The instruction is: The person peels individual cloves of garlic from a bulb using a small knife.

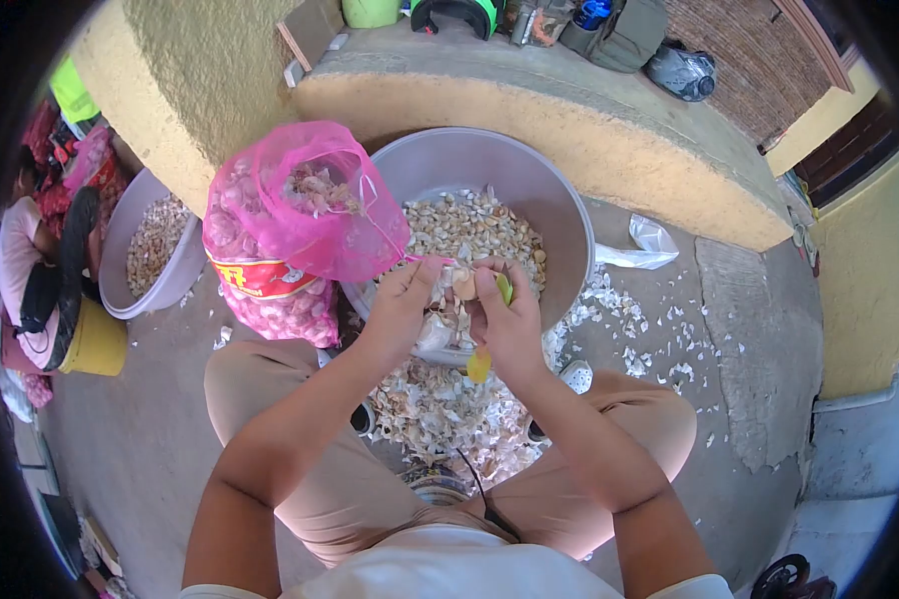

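My left hand (408, 299) is closed, its fingertips at a garlic bulb (463, 284) with papery skin, over the near rim of a large grey tub (566, 200). My right hand (507, 314) is closed on a yellow-handled tool (479, 364); yellow shows above and below the fingers, and no blade can be made out. Its fingertips also touch the garlic. Loose garlic cloves (479, 225) lie in the tub. Left of it stands a pink mesh sack (275, 230) full of garlic, its open top reaching close to my left hand.
Garlic skins (449, 414) are heaped between my legs and scattered on the floor to the right. A person (35, 250) sits at far left by another tub (120, 285) of cloves and a yellow bucket (95, 339). A concrete ledge (529, 110) runs behind, with bags on it.
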Demonstrator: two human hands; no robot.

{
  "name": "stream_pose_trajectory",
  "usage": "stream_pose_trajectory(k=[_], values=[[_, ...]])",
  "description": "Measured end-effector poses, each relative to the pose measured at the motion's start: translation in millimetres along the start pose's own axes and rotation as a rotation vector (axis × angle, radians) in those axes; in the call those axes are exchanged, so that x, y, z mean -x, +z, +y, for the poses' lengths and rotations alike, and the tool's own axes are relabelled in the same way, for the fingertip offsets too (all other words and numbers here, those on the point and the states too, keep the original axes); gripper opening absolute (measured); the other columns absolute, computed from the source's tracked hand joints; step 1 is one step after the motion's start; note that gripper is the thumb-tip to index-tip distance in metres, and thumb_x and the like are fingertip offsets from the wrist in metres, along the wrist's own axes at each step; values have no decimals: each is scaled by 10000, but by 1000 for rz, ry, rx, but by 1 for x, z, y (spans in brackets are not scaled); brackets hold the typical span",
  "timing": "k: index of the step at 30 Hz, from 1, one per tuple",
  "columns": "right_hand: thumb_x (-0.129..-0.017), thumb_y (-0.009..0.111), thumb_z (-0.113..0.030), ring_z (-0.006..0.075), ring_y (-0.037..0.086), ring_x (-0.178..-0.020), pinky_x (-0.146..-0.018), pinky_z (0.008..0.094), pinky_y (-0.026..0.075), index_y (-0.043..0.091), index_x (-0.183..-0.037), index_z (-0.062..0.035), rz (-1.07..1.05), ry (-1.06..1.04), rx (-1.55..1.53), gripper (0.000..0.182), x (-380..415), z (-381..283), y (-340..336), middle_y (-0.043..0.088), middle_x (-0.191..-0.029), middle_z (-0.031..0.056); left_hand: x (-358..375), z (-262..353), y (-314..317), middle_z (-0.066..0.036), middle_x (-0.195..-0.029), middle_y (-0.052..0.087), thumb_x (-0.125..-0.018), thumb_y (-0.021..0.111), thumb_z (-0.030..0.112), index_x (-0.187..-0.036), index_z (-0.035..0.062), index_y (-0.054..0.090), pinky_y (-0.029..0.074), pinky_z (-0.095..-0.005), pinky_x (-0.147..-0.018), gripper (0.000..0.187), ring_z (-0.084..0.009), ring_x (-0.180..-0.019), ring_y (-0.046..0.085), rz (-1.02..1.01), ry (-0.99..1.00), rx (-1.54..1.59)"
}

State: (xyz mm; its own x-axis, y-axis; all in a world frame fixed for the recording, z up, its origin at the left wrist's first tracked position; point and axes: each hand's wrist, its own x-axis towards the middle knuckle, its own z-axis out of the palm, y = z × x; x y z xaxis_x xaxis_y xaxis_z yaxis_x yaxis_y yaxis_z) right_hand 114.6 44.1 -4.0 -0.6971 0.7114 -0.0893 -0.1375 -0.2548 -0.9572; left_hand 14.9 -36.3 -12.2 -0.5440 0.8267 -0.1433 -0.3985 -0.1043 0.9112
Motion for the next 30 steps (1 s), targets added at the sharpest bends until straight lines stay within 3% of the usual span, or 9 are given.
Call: stream_pose_trajectory(k=[1, 4, 7, 10, 13, 16, 19, 25, 30], values=[[-865, 494, -243, 44, 409, -424, -360, 190, 318, 467, -967, -19, 9, 74, 15, 248, -3, -2, -3, 522, -656, 19, -2, 0, -2, -13, -676, 544, -900, 409, 312, -847, 8, 572, 402, -247, -538, 350, -80, -568, 468, -2, 38, -22], [-839, 536, -250, 40, 399, -418, -352, 195, 319, 484, -979, -11, -17, 160, 103, 282, -2, -11, -5, 523, -648, 9, -7, -9, -11, -12, -623, 526, -896, 420, 285, -847, -4, 579, 385, -248, -540, 334, -71, -561, 440, 49, 255, -539], [-815, 568, -233, 38, 393, -407, -351, 197, 321, 502, -965, -6, -17, 109, 328, 280, 0, -9, -4, 522, -645, 9, 2, 3, -8, -6, -574, 490, -889, 434, 261, -838, 2, 585, 365, -242, -532, 305, -59, -559, 407, -2, 311, -707], [-798, 592, -216, 35, 377, -408, -349, 198, 312, 511, -955, -1, -155, 326, 97, 278, -6, -8, -13, 521, -651, 15, 1, 2, -10, 1, -614, 504, -891, 431, 272, -853, -9, 580, 368, -233, -538, 320, -59, -581, 418, -41, 244, -602], [-822, 554, -205, 27, 342, -407, -354, 187, 300, 500, -1001, -2, -164, 445, -215, 276, -6, -15, -14, 533, -707, 39, -4, -8, -14, 6, -664, 523, -897, 419, 294, -854, -4, 578, 373, -228, -548, 340, -62, -602, 435, -1, 102, -282], [-878, 443, -208, 14, 301, -402, -366, 165, 284, 454, -1077, 12, -285, 437, -482, 297, -12, -14, -23, 571, -900, 133, -6, 0, -17, 12, -704, 526, -903, 406, 310, -852, 9, 576, 377, -217, -564, 349, -60, -625, 444, 64, -56, -117], [-894, 389, -226, 5, 299, -401, -364, 158, 294, 416, -1140, 9, -418, 474, -690, 340, -16, -18, -32, 553, -971, 160, -5, 6, -19, 10, -699, 519, -904, 405, 318, -845, 19, 575, 375, -211, -566, 349, -56, -631, 445, 135, -112, -101], [-869, 410, -205, 2, 301, -378, -347, 148, 312, 415, -1160, -19, -432, 650, -662, 346, -15, -25, -39, 548, -999, 186, -2, 7, -20, -7, -702, 526, -900, 411, 326, -823, 15, 564, 381, -214, -570, 355, -64, -625, 462, 107, -68, -113], [-842, 428, -177, 4, 297, -365, -335, 157, 309, 457, -1112, -34, -391, 704, -459, 307, -14, -20, -38, 557, -823, 128, -3, 6, -26, -14, -687, 519, -902, 408, 317, -804, 15, 547, 391, -219, -577, 347, -70, -619, 468, 76, -55, -143]])
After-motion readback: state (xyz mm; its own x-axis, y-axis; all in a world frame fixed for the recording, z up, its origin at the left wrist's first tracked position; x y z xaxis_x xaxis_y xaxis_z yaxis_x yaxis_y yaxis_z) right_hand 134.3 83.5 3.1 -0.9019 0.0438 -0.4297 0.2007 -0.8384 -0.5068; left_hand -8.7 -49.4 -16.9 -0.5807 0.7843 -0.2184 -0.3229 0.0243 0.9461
